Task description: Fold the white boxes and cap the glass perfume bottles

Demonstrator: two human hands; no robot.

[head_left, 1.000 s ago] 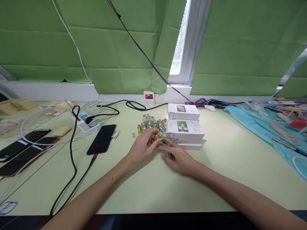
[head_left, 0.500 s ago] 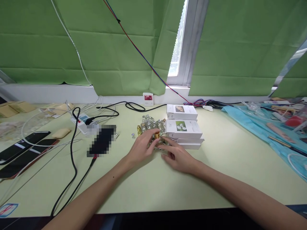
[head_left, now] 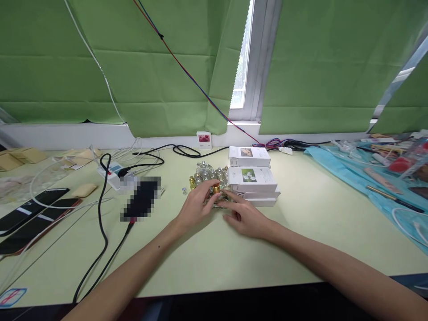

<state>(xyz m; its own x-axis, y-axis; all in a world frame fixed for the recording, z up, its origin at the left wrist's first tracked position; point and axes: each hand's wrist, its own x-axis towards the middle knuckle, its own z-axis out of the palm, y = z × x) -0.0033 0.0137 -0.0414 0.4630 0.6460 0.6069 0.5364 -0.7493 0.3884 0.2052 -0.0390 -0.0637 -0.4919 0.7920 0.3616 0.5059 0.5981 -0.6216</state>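
Between the thumb and index finger of my left hand is a small gold cap. My right hand rests just to the right, its index finger reaching toward the cap and its other fingers partly curled, with nothing visible in them. Small glass bottles stand in a cluster behind my hands, and gold caps sit at the cluster's left side. What lies directly beneath my fingertips is mostly hidden. White boxes with printed pictures are stacked right of the bottles.
Left are a blurred-out dark device, black cables, a power strip and two phones. A small white box leans at the wall. Blue sheeting with tools and bags lies right.
The camera view has shifted slightly, moving the scene a little to the left. My hands keep nearly the same pose around the gold cap.
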